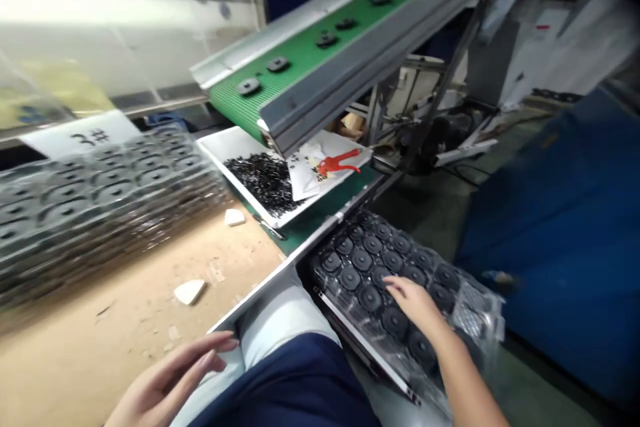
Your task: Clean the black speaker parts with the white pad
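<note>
Bare left hand (167, 380): wrist and forearm cut off by the bottom edge.
Heap of small black pieces (260, 180): too small to tell shape.
White paper card (83, 135): lettering blurred.

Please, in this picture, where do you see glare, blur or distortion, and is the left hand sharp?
In the head view, glare washes out the pale wall at upper left; the wide lens tilts and bends the green conveyor belt; the left hand is a little blurred, and the top right corner is strongly blurred.
</note>
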A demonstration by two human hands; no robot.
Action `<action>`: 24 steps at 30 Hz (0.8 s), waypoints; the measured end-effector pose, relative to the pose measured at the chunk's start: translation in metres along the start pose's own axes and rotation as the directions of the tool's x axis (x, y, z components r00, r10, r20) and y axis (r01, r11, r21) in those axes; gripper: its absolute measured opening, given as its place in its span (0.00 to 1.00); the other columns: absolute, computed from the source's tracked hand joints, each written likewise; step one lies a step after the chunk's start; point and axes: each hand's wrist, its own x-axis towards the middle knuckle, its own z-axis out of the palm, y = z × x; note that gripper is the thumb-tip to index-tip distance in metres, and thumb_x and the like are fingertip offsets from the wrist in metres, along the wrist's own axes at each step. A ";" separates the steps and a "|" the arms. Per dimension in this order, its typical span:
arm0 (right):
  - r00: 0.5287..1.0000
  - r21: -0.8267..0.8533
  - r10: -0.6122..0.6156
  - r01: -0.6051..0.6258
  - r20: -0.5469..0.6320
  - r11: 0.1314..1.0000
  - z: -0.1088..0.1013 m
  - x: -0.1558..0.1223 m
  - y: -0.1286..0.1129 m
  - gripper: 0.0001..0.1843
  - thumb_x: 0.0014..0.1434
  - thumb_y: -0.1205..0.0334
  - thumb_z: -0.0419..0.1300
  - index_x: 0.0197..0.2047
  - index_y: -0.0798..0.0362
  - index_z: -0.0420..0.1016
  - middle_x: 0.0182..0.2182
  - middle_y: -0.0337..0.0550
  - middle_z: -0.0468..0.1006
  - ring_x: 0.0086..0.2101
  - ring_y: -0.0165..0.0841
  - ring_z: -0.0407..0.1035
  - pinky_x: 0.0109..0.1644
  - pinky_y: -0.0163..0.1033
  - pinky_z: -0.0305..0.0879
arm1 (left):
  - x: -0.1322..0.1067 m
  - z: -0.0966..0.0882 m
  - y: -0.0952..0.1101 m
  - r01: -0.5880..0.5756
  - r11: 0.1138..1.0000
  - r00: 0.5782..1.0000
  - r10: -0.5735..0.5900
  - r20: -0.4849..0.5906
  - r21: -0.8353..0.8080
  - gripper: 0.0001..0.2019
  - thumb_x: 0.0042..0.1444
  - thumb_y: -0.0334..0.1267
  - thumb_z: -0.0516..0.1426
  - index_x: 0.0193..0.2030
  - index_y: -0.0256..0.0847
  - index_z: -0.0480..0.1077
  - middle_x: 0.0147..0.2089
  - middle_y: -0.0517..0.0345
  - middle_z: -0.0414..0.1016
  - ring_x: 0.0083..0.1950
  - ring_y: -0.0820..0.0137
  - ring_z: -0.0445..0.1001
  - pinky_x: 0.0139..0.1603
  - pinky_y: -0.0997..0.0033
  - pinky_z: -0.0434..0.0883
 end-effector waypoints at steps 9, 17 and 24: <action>0.649 -0.164 -0.709 0.695 -0.276 0.700 -0.107 0.064 -0.211 0.16 0.66 0.61 0.48 0.50 0.50 0.73 0.43 0.45 0.76 0.45 0.37 0.68 0.52 0.46 0.64 | -0.014 -0.055 0.009 -0.143 0.959 0.948 0.061 -0.314 -0.243 0.20 0.51 0.51 0.58 0.49 0.48 0.73 0.40 0.57 0.82 0.38 0.65 0.79 0.43 0.70 0.76; 0.493 -0.461 -0.857 0.731 -0.151 0.502 -0.174 0.163 -0.344 0.14 0.59 0.59 0.57 0.47 0.52 0.76 0.44 0.46 0.75 0.46 0.43 0.67 0.52 0.52 0.61 | -0.020 -0.062 -0.043 -0.061 0.878 0.844 -0.209 -0.494 -0.475 0.17 0.48 0.51 0.61 0.42 0.45 0.75 0.42 0.57 0.82 0.39 0.65 0.79 0.44 0.71 0.75; 0.694 -0.526 -0.714 0.575 -0.092 0.626 -0.183 0.314 -0.418 0.14 0.65 0.56 0.52 0.48 0.55 0.71 0.46 0.45 0.73 0.43 0.33 0.70 0.47 0.45 0.69 | -0.022 -0.052 -0.077 -0.022 0.723 0.862 -0.336 -0.379 -0.690 0.21 0.47 0.57 0.59 0.41 0.44 0.76 0.39 0.53 0.82 0.36 0.65 0.78 0.43 0.67 0.74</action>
